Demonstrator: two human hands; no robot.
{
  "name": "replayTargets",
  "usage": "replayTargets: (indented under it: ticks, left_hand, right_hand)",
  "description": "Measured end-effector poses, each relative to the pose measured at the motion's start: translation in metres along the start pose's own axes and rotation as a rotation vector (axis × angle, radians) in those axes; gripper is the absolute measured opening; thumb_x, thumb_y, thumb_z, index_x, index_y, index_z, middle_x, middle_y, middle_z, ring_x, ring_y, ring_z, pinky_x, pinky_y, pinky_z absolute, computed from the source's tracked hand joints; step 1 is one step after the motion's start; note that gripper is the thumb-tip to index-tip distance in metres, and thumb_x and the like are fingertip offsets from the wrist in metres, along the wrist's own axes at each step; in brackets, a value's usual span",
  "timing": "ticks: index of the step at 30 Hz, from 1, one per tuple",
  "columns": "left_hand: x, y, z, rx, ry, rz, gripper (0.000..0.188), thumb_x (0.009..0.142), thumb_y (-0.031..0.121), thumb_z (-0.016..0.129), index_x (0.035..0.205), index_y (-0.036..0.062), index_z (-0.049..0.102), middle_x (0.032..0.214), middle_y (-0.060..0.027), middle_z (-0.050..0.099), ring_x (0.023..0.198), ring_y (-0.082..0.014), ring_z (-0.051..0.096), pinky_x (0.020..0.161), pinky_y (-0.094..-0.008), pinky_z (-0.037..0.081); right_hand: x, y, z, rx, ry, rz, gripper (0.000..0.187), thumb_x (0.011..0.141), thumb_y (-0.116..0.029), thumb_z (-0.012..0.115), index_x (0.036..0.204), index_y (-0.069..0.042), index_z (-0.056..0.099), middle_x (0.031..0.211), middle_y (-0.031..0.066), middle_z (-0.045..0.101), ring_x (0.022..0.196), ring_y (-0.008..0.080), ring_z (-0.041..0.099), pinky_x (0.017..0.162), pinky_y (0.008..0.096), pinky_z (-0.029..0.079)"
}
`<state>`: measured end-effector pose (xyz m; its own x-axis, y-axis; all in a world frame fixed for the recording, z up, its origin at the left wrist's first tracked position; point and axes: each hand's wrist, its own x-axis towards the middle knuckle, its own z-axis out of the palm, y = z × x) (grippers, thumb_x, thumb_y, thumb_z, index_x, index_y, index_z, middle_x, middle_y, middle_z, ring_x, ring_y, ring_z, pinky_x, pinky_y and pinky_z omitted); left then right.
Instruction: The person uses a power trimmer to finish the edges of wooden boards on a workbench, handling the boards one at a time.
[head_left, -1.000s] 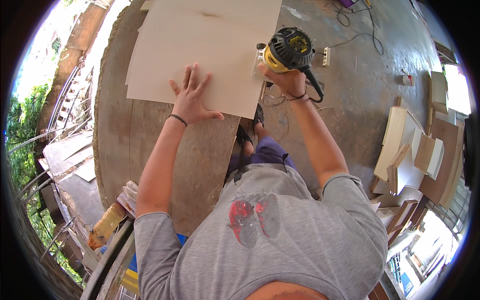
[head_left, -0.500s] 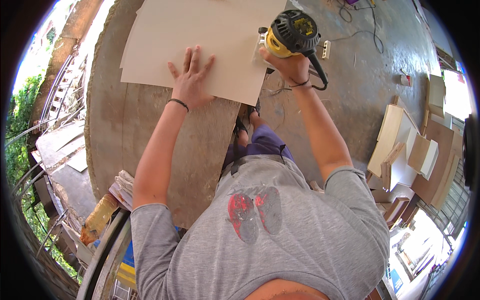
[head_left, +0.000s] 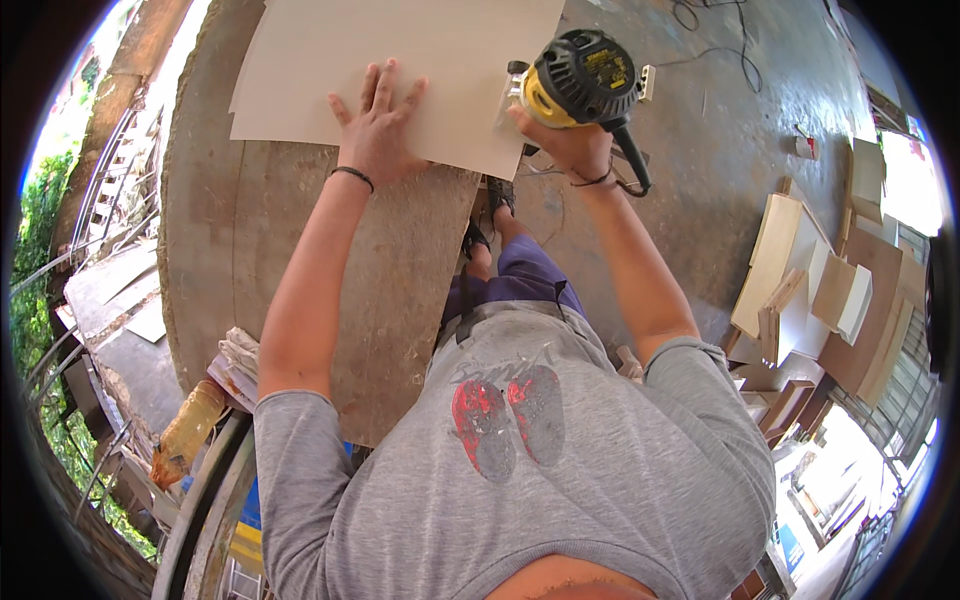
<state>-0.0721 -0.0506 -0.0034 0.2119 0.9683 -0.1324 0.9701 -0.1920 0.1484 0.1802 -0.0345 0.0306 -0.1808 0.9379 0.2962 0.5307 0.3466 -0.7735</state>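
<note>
Router (head_left: pixel 585 78) occupies right hand (head_left: pixel 578 150) — tub (head_left: pixel 807 148) on floor (head_left: pixel 690 190), contents indistinct.

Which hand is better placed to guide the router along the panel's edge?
Probably the right hand: it grips the router at the right edge of the pale panel. The left hand lies spread on the panel.

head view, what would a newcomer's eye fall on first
Probably the yellow and black power tool, gripped in the right hand at the right edge of the pale panel. Next, the left hand, spread over that panel's near edge. Then the partly red print, low in the middle.
</note>
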Motion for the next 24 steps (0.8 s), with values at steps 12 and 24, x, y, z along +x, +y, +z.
replayTargets:
  ticks: [12,24]
  left_hand:
    - [0.001,-0.001,0.006,0.014,0.046,-0.003,0.098,0.057,0.045,0.076,0.145,0.0284,0.035,0.158,-0.0094,0.011,0.146,-0.0285,0.008,0.102,-0.0752,0.007]
    - [0.0,0.0,0.001,0.005,-0.011,-0.022,0.102,0.057,0.044,0.077,0.147,0.0317,0.029,0.158,-0.0092,0.007,0.146,-0.0276,0.006,0.109,-0.069,0.006]
  right_hand:
    - [-0.049,-0.01,0.011,-0.093,-0.067,-0.146,0.034,0.074,-0.023,0.079,0.099,-0.005,0.066,0.091,0.0038,0.068,0.082,0.0153,0.065,0.076,0.0308,0.053]
    - [-0.089,-0.001,0.03,0.072,-0.066,-0.038,0.034,0.066,-0.028,0.081,0.093,-0.01,0.069,0.085,0.0013,0.071,0.077,0.0142,0.069,0.071,0.0281,0.055]
